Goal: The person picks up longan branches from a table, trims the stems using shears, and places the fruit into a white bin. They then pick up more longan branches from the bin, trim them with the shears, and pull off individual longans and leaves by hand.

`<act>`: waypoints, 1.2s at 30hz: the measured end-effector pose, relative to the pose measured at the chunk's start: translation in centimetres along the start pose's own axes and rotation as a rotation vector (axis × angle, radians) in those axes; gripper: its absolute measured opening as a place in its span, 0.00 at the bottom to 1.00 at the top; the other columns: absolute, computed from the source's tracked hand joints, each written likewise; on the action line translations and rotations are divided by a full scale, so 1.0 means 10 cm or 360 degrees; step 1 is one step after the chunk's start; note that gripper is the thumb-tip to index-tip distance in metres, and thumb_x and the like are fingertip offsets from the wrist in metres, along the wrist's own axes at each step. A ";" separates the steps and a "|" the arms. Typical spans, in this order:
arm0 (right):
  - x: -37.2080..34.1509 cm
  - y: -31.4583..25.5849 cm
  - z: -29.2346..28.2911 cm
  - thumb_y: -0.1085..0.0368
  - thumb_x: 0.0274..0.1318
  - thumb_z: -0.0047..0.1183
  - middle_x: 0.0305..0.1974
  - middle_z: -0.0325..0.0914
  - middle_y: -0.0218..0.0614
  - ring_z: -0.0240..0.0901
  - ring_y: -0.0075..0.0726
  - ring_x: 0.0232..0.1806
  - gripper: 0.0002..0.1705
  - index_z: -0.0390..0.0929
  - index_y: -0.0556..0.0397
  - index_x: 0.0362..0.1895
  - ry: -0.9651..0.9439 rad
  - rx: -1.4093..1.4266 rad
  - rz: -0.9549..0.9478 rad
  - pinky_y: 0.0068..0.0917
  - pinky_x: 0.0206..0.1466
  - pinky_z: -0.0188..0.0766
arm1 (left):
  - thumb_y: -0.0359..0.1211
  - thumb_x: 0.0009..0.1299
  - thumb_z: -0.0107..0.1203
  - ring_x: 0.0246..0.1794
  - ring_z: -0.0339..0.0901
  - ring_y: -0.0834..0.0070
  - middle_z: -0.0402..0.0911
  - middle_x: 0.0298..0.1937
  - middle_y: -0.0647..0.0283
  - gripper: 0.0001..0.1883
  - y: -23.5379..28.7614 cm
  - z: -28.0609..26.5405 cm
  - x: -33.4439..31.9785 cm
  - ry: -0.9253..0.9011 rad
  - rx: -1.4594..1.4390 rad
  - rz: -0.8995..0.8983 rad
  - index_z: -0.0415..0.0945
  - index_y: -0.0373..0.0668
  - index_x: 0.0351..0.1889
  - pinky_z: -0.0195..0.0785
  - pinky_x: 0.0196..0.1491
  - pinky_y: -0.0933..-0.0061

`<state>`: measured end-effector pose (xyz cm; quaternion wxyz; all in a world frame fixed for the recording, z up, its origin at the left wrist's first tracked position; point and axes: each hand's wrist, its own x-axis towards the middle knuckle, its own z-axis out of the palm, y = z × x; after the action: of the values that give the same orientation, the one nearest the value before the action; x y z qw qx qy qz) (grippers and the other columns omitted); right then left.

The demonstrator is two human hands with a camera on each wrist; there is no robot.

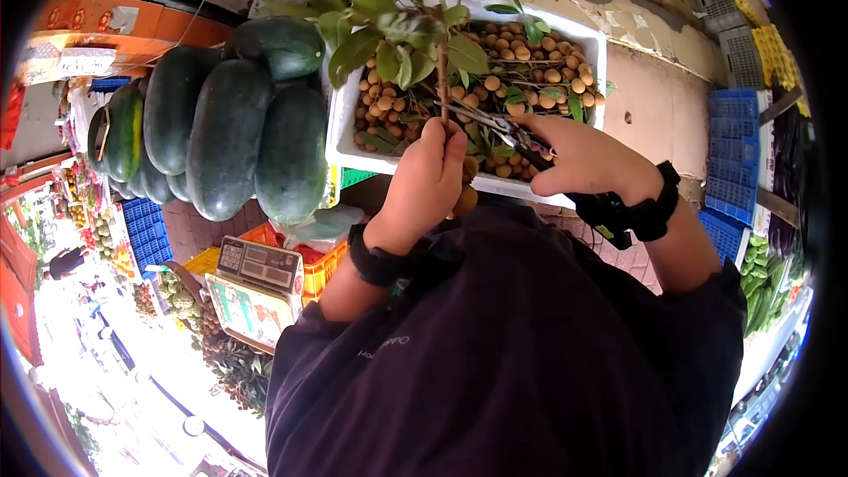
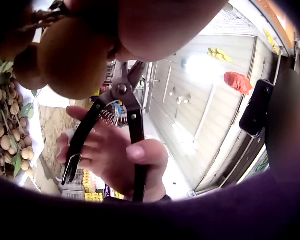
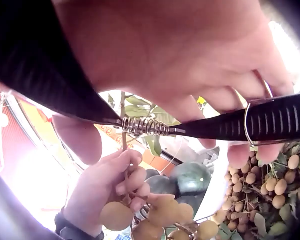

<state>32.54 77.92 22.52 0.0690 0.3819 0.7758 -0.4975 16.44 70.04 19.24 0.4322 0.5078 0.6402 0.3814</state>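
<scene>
The left hand [image 1: 422, 178] grips a brown stem [image 1: 443, 79] that stands up with green leaves [image 1: 389, 35] at its top; round tan fruits [image 3: 162, 212] hang below that hand in the right wrist view. In the right hand [image 1: 596, 157] are pruning shears [image 2: 121, 90] with black handles and a coil spring [image 3: 145, 126]. Their handles are spread, with the thumb on one and the fingers around the other. The blades [image 1: 477, 115] lie beside the stem, just above the left hand. Whether they touch it cannot be told.
Under the hands a white foam box [image 1: 334, 124] holds many tan fruits on twigs. Large watermelons [image 1: 228, 137] lie to its left. A scale [image 1: 256, 269] and an orange crate [image 1: 325, 272] stand lower left. Blue crates [image 1: 731, 155] are at the right.
</scene>
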 end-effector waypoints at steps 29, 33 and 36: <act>-0.20 0.41 0.50 0.67 0.33 0.40 0.21 0.64 0.31 0.60 0.21 0.20 0.11 0.63 0.57 0.27 -0.0165 0.1801 0.0662 0.16 0.22 0.56 | 0.32 0.56 0.37 0.23 0.62 0.54 0.64 0.18 0.49 0.09 -0.12 0.34 0.22 -0.0762 0.0911 -0.0013 0.59 0.35 0.20 0.53 0.26 0.61; -0.61 0.71 0.67 0.69 0.33 0.40 0.18 0.61 0.28 0.57 0.19 0.19 0.10 0.61 0.56 0.27 0.0286 0.1939 0.0636 0.14 0.20 0.54 | 0.32 0.55 0.38 0.23 0.63 0.54 0.66 0.19 0.49 0.09 0.21 0.76 0.45 -0.1236 0.1026 0.0297 0.60 0.35 0.20 0.54 0.25 0.62; -0.88 0.99 0.92 0.71 0.32 0.39 0.17 0.61 0.30 0.58 0.21 0.19 0.10 0.61 0.58 0.26 0.0651 0.2019 0.0535 0.16 0.21 0.56 | 0.32 0.54 0.39 0.23 0.64 0.54 0.66 0.19 0.49 0.08 0.39 1.23 0.57 -0.1625 0.1155 0.0397 0.62 0.35 0.20 0.55 0.25 0.62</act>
<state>42.70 67.84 15.12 -0.2396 0.5498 0.2622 -0.7560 28.61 76.96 17.79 0.4356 0.8104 0.3782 -0.1022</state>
